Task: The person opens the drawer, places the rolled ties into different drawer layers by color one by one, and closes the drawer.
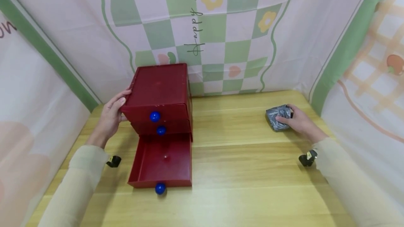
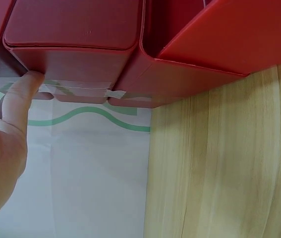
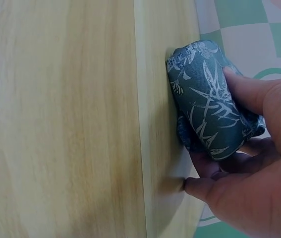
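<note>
A dark red chest of three drawers (image 1: 161,83) with round blue knobs stands on the left of the table. Its bottom drawer (image 1: 164,164) is pulled far out, and nothing lies in it. My left hand (image 1: 110,113) rests against the chest's upper left edge, its fingers fairly straight; in the left wrist view one finger (image 2: 24,94) touches the side wall. At the right, my right hand (image 1: 300,118) grips a folded grey-blue cloth bundle (image 3: 204,99) with a silvery leaf pattern, thumb on one face and fingers behind. The bundle is close over the table.
The wooden table (image 1: 233,171) stretches between the chest and the bundle. Behind it hangs a green-and-white checked cloth backdrop (image 1: 211,27), with more printed cloth at both sides. The pulled-out drawer juts toward the front, with its blue knob (image 1: 160,188) foremost.
</note>
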`<action>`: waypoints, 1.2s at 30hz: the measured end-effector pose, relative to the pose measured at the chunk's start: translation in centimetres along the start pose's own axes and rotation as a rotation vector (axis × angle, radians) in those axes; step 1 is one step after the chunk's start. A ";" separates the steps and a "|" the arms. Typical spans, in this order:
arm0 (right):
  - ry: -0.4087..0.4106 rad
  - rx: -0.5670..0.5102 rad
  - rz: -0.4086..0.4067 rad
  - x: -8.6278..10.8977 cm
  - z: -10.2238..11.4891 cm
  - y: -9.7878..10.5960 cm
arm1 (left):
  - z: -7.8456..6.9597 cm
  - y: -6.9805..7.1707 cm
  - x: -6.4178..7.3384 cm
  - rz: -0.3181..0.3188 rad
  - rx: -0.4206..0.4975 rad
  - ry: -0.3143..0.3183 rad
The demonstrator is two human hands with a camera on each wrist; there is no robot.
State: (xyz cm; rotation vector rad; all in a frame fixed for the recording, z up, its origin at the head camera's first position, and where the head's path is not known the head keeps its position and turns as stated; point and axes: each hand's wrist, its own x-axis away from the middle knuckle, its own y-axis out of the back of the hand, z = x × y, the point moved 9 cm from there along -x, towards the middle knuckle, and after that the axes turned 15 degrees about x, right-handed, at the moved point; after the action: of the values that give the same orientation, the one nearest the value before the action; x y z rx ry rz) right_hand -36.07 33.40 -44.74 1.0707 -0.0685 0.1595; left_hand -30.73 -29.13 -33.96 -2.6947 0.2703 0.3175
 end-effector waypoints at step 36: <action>-0.004 0.018 0.013 0.4 1.3 0.3 | 0.1 0.0 0.0 0.015 0.018 0.003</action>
State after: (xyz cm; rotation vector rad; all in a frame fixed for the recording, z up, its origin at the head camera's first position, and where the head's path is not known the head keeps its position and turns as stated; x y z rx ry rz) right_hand -35.73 32.42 -43.82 1.0891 -0.0779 0.1704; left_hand -30.77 -29.09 -34.03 -2.6771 0.2926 0.3145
